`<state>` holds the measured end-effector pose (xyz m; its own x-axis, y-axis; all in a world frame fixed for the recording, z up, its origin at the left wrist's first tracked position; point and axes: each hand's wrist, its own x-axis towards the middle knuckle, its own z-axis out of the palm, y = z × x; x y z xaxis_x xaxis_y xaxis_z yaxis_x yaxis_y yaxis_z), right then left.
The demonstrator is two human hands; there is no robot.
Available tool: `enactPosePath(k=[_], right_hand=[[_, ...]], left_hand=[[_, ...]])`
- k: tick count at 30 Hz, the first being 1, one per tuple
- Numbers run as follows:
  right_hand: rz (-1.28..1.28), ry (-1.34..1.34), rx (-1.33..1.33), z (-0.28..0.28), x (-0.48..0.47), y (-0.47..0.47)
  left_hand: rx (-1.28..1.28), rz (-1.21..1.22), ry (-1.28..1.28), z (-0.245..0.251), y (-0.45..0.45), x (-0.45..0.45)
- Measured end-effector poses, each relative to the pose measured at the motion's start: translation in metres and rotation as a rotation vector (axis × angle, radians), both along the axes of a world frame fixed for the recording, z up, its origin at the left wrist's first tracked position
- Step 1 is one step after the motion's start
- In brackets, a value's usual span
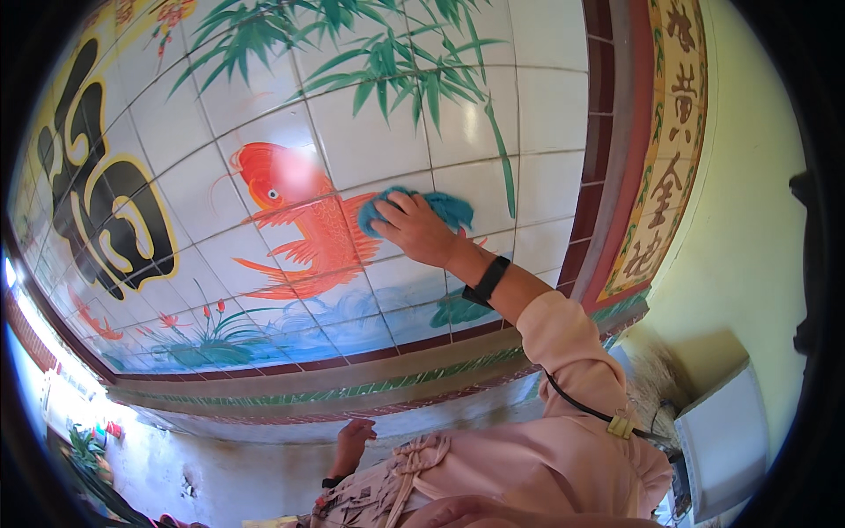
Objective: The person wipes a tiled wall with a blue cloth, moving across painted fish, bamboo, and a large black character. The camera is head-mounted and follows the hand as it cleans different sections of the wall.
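My right hand presses a blue-green cloth against a wall of glazed white tiles. Its fingers are spread and bent over the cloth, beside the fin of a painted orange-red carp. Painted green bamboo leaves lie above the hand, and blue painted water lies below it. Lower down, my left hand hangs in front of the pale lower wall, its fingers bent and nothing visible in them. Whether its fingers are closed is not clear.
A dark red tile border and a vertical panel of painted characters stand at the right. Under the mural runs a green patterned ledge. A white box-like object is at the lower right, and potted plants are at the lower left.
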<state>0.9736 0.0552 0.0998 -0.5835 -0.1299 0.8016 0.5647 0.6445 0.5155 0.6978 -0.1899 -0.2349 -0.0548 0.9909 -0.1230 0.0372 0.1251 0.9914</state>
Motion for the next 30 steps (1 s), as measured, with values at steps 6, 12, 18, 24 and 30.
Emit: enactPosePath(k=[6, 12, 18, 24, 30], right_hand=[[0.069, 0.384, 0.252, 0.134, 0.006, 0.019], [-0.172, 0.768, 0.337, 0.261, -0.015, 0.024], [0.018, 0.473, 0.325, 0.205, -0.08, 0.043], [0.099, 0.131, 0.175, 0.105, -0.093, 0.027], [0.02, -0.155, 0.014, 0.007, -0.063, 0.0]], left_hand=[[0.001, 0.087, -0.004, 0.001, -0.021, -0.01], [-0.015, 0.298, -0.042, -0.006, -0.059, -0.025], [-0.09, 0.338, -0.118, -0.025, -0.071, -0.023], [0.003, 0.229, 0.035, -0.022, -0.043, -0.011], [0.047, 0.175, -0.045, -0.023, -0.037, -0.005]])
